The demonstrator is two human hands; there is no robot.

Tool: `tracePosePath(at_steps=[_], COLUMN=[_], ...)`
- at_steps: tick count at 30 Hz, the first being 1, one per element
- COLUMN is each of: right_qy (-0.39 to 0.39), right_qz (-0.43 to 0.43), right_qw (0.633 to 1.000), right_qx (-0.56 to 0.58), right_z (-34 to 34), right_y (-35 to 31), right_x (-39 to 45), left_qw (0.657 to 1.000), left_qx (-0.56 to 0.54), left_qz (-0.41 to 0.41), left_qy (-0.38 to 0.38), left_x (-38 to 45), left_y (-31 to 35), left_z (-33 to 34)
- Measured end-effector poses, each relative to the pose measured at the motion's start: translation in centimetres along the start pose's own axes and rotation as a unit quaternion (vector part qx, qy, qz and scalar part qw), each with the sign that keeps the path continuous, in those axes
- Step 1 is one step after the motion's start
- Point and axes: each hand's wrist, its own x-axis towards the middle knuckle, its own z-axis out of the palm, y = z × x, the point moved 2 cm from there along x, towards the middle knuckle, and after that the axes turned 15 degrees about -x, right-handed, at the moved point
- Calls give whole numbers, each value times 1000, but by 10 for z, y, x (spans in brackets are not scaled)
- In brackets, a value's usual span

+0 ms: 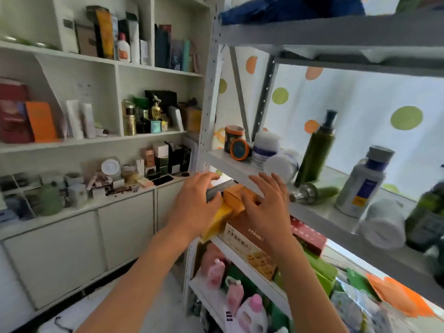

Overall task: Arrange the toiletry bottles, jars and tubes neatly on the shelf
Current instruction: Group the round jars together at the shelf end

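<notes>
The grey metal shelf carries orange-lidded jars, white jars, an upright green pump bottle, a green bottle lying on its side, a white-and-blue bottle and a tipped white jar. Just below that board, my left hand grips a dark grey box at the shelf's front edge. My right hand, fingers spread, rests on orange boxes stacked on the lower level.
A dark green bottle stands at the far right. Printed cartons and red boxes fill the level below. Pink and white bottles sit lower down. White wall shelving with many boxes stands to the left.
</notes>
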Motion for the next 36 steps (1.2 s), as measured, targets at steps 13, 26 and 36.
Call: tracePosePath(at_steps=[13,26,36], right_qy=[176,280,309], right_qz=[129,254,311], right_qw=[968,911,873], right_qx=[-124,-167,-212], right_z=[71,117,122], right_y=[21,61,57], right_x=[101,137,144], left_qw=[991,987,987], left_qx=[-51,-16,-16], left_qz=[75,143,127], left_qy=[-101,-69,-97], left_x=[144,251,281], left_y=[-78,-128,-154], left_z=[51,123,154])
